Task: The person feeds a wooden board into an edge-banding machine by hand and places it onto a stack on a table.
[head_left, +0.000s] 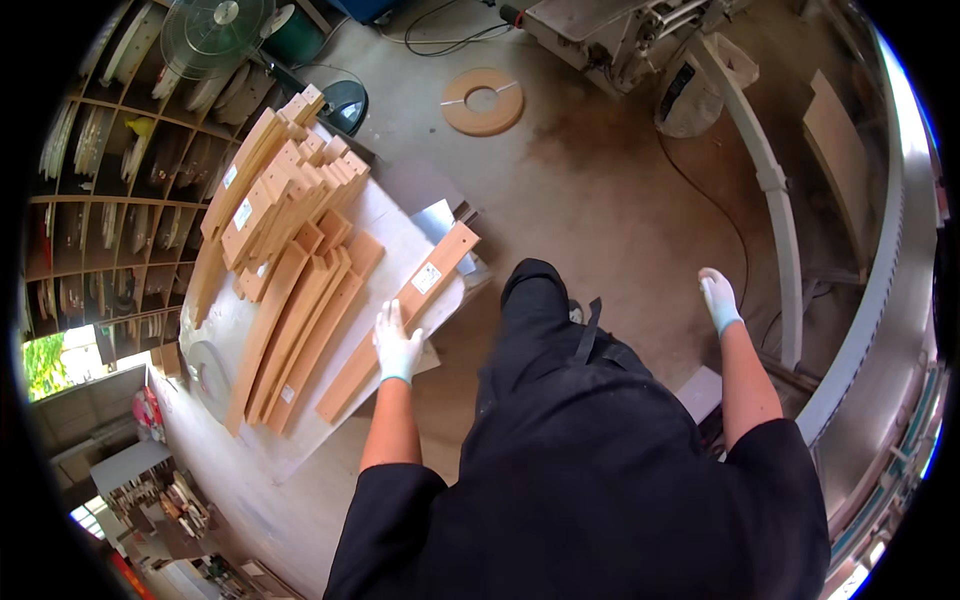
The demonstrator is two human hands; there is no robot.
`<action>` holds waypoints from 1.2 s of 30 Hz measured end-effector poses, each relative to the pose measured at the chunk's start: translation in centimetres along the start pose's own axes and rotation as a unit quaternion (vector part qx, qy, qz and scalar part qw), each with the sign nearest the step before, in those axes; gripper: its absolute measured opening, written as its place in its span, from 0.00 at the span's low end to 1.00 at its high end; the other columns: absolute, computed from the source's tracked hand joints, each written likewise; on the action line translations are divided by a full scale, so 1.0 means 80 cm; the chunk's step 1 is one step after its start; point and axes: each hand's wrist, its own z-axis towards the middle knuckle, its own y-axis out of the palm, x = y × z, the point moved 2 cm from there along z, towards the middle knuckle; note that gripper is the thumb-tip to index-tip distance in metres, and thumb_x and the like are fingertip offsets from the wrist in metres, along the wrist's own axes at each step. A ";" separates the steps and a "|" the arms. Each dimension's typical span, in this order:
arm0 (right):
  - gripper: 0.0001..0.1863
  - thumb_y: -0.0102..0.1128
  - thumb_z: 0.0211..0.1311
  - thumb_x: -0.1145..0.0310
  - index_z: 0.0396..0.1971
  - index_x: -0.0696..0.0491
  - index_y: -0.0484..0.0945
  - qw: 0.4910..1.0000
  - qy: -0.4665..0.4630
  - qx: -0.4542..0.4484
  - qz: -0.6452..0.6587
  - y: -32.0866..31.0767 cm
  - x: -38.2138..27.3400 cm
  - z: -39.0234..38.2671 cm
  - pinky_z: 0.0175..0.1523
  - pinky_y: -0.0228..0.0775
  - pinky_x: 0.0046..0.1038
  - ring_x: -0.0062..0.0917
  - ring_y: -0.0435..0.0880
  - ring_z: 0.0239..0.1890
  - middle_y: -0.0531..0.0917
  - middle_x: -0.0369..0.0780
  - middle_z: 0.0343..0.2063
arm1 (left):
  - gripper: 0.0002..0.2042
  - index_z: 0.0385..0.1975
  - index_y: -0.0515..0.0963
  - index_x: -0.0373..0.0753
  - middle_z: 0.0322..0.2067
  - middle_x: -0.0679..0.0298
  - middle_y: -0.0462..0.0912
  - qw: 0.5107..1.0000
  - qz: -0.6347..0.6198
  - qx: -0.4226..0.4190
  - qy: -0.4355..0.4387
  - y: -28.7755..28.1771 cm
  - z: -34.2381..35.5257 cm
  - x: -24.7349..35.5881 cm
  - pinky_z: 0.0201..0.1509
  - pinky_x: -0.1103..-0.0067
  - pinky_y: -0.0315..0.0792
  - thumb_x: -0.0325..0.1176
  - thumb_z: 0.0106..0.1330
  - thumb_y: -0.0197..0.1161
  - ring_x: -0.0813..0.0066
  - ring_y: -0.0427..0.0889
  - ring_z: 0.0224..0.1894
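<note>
My left hand [397, 345], in a white glove, lies on a wooden board [440, 262] with its fingers spread. The board rests at a slant along the right side of a white tabletop [385, 215] and carries a white label near its far end. Left of it are several curved wooden pieces [315, 330] side by side, with a taller stack of notched wooden pieces [290, 195] beyond them. My right hand [718, 300], also gloved, hangs out to the right, away from the table. Its fingers look curled in, and I see nothing in them.
A band saw blade [868, 340] curves along the right, beside a grey metal post [780, 220]. A ring-shaped wooden-coloured coil [483, 101] lies on the floor ahead. A standing fan [215, 35] and pigeonhole shelves [120, 190] line the left. A metal machine [600, 30] stands at the far side.
</note>
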 end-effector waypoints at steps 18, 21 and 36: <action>0.23 0.56 0.68 0.61 0.59 0.56 0.78 0.937 -0.140 -0.260 -0.185 0.019 -0.418 0.223 0.67 0.68 0.34 0.40 0.78 0.63 0.82 0.50 0.56 | 0.34 0.54 0.74 0.36 0.44 0.51 0.80 0.980 -0.145 -0.009 0.134 -0.149 0.180 0.290 0.53 0.64 0.77 0.46 0.47 0.76 0.49 0.80 0.49; 0.27 0.59 0.72 0.62 0.67 0.54 0.70 0.952 -0.074 -0.186 0.231 -0.007 -0.497 0.264 0.64 0.68 0.28 0.31 0.79 0.60 0.81 0.46 0.57 | 0.34 0.54 0.75 0.34 0.43 0.53 0.81 0.973 -0.148 -0.025 0.174 -0.199 0.226 0.369 0.53 0.66 0.77 0.45 0.47 0.75 0.53 0.82 0.48; 0.23 0.51 0.79 0.63 0.67 0.55 0.71 0.841 -0.123 -0.228 0.475 -0.146 -0.602 0.400 0.45 0.80 0.23 0.17 0.84 0.36 0.85 0.38 0.39 | 0.40 0.55 0.76 0.26 0.44 0.54 0.83 0.857 -0.380 -0.329 0.110 -0.271 0.342 0.541 0.56 0.73 0.74 0.51 0.47 0.75 0.69 0.81 0.47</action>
